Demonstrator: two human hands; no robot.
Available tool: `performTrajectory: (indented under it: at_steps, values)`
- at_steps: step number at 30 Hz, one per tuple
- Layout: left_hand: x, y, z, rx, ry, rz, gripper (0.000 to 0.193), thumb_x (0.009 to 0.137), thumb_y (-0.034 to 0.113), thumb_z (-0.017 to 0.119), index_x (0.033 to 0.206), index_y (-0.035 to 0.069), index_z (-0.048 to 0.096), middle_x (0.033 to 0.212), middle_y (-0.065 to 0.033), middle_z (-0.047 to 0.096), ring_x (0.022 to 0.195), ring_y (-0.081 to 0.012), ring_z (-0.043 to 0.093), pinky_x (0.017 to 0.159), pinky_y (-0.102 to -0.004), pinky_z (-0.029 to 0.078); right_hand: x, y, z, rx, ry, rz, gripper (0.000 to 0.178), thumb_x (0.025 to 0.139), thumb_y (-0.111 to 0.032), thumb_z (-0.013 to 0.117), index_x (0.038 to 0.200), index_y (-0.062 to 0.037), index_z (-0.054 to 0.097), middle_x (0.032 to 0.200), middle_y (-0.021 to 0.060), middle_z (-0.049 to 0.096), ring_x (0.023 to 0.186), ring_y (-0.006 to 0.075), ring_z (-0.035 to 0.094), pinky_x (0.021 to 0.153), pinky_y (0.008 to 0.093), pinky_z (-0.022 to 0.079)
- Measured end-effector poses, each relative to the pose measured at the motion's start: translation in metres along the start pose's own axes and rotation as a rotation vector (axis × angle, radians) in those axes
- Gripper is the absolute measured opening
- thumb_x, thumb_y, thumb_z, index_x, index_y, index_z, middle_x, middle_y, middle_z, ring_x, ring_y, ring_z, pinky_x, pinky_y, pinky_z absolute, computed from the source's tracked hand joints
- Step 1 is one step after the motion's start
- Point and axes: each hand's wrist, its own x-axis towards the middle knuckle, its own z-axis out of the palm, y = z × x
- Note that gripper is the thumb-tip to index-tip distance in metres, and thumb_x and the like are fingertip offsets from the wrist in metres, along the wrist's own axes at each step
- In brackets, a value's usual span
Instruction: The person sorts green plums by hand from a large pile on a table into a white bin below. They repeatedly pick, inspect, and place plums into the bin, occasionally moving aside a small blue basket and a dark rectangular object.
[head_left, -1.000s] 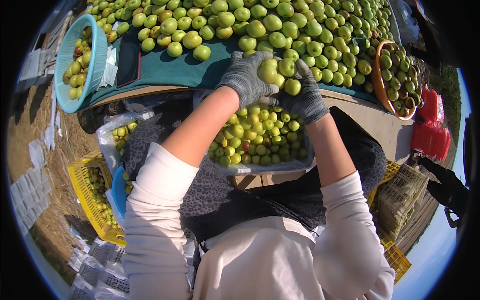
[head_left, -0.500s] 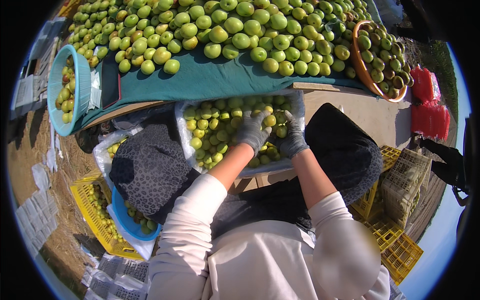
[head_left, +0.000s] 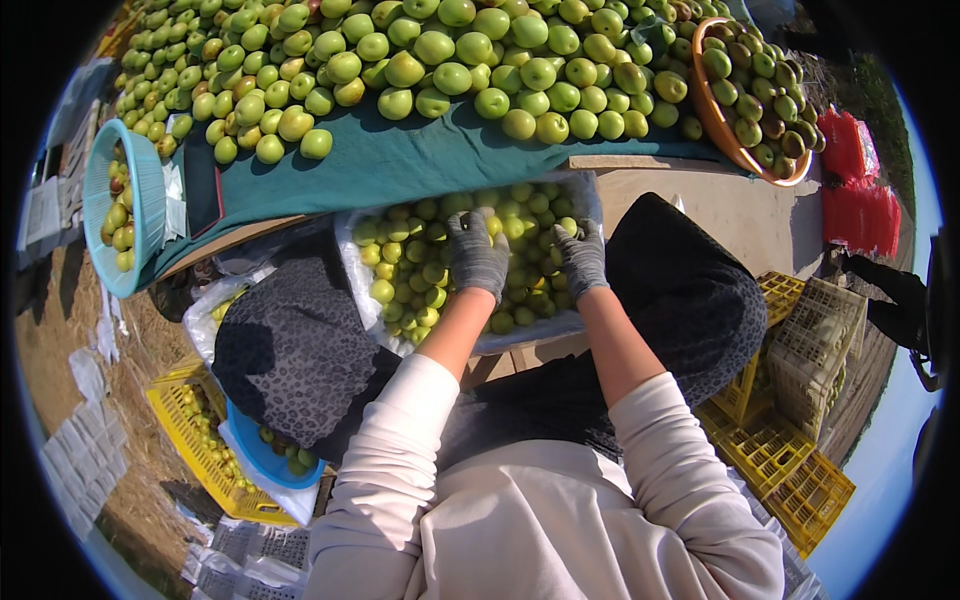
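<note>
A lined crate (head_left: 352, 262) between my knees holds many small round green fruits (head_left: 398, 285), jujubes by their look. My left hand (head_left: 478, 258), in a grey knit glove, reaches into its middle with fingers curled round a yellow-green jujube (head_left: 494, 226). At the crate's right side my right hand (head_left: 581, 258), gloved alike, has thumb and fingers closed about another jujube (head_left: 568, 226). Part of the fruit under both palms is hidden.
A table with a green cloth (head_left: 400, 160) bears a heap of jujubes. At its ends are a light-blue basket (head_left: 150, 200) and an orange basket (head_left: 712, 110). Yellow crates (head_left: 180, 440), a blue basin (head_left: 250, 450), stacked crates (head_left: 815, 340) and red bags (head_left: 860, 215) stand around.
My hands have moved apart: the left shifted left and turned more upright, the right stayed near the crate's right side. The view has shifted slightly.
</note>
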Motion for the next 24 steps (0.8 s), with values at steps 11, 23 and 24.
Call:
performTrajectory:
  at_steps: [11, 23, 24]
  values:
    - [0.029, 0.017, -0.004, 0.366, -0.539, 0.049, 0.029, 0.085, 0.021, 0.06, 0.113, 0.015, 0.057, 0.116, -0.0143, 0.054, 0.102, -0.0334, 0.059, 0.088, -0.0469, 0.049, -0.029, 0.017, -0.006, -0.215, 0.123, -0.119, 0.065, 0.077, -0.001, 0.072, 0.134, -0.0047, 0.042, 0.118, 0.0125, 0.056, 0.103, 0.0219, 0.058, 0.088, 0.0329, 0.049]
    - [0.015, 0.027, 0.008, 0.595, -0.898, 0.187, 0.04, 0.086, 0.014, 0.058, 0.126, 0.015, 0.054, 0.122, -0.0149, 0.056, 0.107, -0.0343, 0.06, 0.087, -0.0426, 0.051, -0.059, -0.011, -0.017, 0.543, -0.229, 0.505, 0.033, 0.088, -0.011, 0.063, 0.119, -0.0127, 0.054, 0.103, 0.007, 0.056, 0.094, 0.02, 0.056, 0.067, 0.0385, 0.056]
    - [0.012, 0.029, 0.009, 0.616, -0.948, 0.207, 0.041, 0.086, 0.01, 0.056, 0.127, 0.015, 0.053, 0.123, -0.0149, 0.057, 0.108, -0.0336, 0.061, 0.087, -0.0424, 0.052, -0.06, -0.01, -0.014, 0.407, -0.203, 0.404, 0.033, 0.088, -0.011, 0.062, 0.12, -0.0124, 0.054, 0.104, 0.0072, 0.056, 0.098, 0.0193, 0.055, 0.068, 0.0389, 0.056]
